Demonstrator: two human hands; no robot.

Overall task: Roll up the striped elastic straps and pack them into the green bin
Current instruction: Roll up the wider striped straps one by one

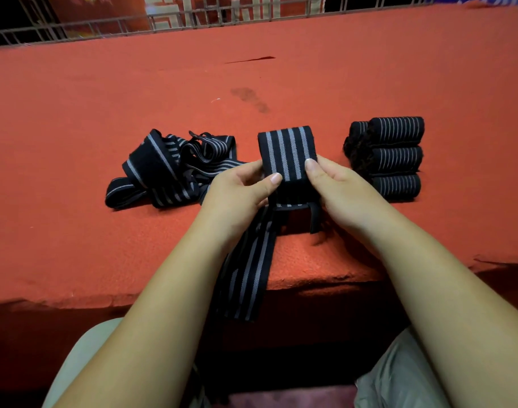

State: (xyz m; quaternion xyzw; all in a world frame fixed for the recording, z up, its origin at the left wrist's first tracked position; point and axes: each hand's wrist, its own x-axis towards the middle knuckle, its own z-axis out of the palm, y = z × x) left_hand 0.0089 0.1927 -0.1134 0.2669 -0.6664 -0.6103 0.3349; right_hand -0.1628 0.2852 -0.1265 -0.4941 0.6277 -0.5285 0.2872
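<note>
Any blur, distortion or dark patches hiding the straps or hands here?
Head view: left hand, right hand and the strap they grip are sharp and evenly lit; the railing bows from wide-angle distortion; the far right corner smears; below the table edge lies deep shadow.

The held strap (284, 156) hides most fingers of left hand (237, 191) and right hand (338, 188); its tail fades into darkness.

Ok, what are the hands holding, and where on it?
The left hand and right hand pinch the striped elastic strap by both sides of its raised part.
</note>
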